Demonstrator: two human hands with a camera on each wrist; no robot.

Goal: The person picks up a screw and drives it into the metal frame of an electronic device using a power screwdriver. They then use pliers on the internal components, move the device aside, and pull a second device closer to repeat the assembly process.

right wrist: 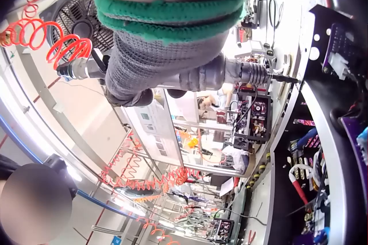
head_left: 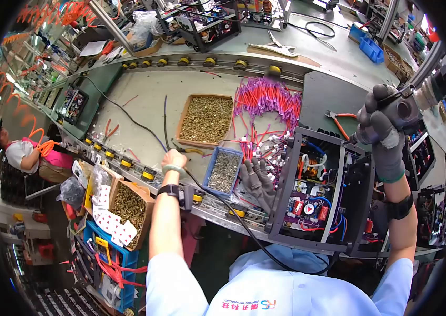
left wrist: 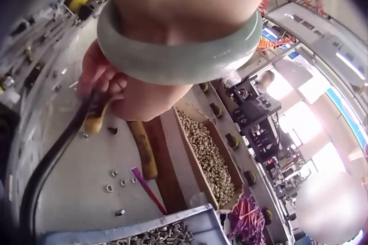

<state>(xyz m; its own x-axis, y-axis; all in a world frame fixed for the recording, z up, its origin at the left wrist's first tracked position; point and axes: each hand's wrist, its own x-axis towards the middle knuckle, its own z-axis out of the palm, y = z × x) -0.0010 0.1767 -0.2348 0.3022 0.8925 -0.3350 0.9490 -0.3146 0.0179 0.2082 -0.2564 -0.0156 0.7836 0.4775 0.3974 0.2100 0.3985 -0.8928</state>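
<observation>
Head view, from left to right: a black cable (left wrist: 56,151) runs from the far left part of the worktop (head_left: 144,87) to its front edge. Near that edge the left hand (head_left: 173,159) has its fingers curled round the cable, but I cannot tell how tight. Its fingertips are partly hidden, and so is a tool with a yellow handle (left wrist: 145,153) beside them. Next come a box of gold bits (head_left: 196,142), a blue tray (head_left: 211,167) by the front edge, and an empty grey glove (head_left: 257,181). At the front right corner sits a black case (head_left: 302,238); its deep insides are too dark to see. Over its right side, the gloved right hand (head_left: 383,134) grips a power tool (head_left: 407,108). Right wrist view hides most fingers; the tool's tip is by the case's edge, maybe touching.
</observation>
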